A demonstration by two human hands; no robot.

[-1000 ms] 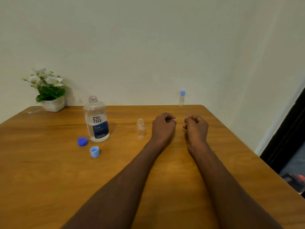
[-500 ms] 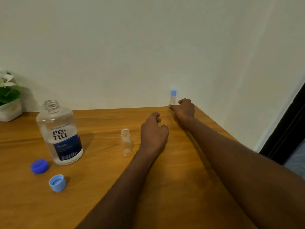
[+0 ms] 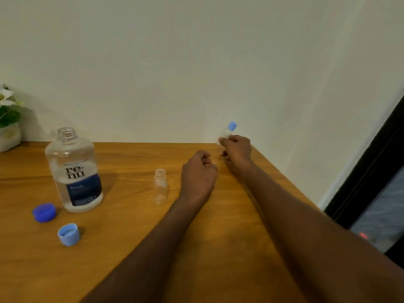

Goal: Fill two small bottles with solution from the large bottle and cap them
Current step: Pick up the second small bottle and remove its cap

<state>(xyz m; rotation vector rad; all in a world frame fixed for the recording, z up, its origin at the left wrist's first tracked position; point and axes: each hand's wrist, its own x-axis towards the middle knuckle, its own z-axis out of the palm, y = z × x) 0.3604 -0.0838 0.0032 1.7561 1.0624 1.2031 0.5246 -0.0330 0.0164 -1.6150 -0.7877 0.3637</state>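
Observation:
The large clear solution bottle (image 3: 73,171) stands uncapped at the left of the wooden table (image 3: 131,248). Its dark blue cap (image 3: 44,212) and a light blue small cap (image 3: 68,234) lie in front of it. An open, empty small bottle (image 3: 160,186) stands mid-table. My left hand (image 3: 197,176) rests just right of it, fingers loosely curled, holding nothing. My right hand (image 3: 237,150) grips the second small bottle (image 3: 228,132), which has a light blue cap, and holds it tilted near the table's far right corner.
A white pot with a flowering plant (image 3: 8,123) stands at the far left against the wall. The table's right edge runs diagonally past my right forearm; beyond it is a dark doorway (image 3: 371,171).
My right hand has closed round the capped small bottle at the far corner and tilted it off the table. My left hand has hardly moved.

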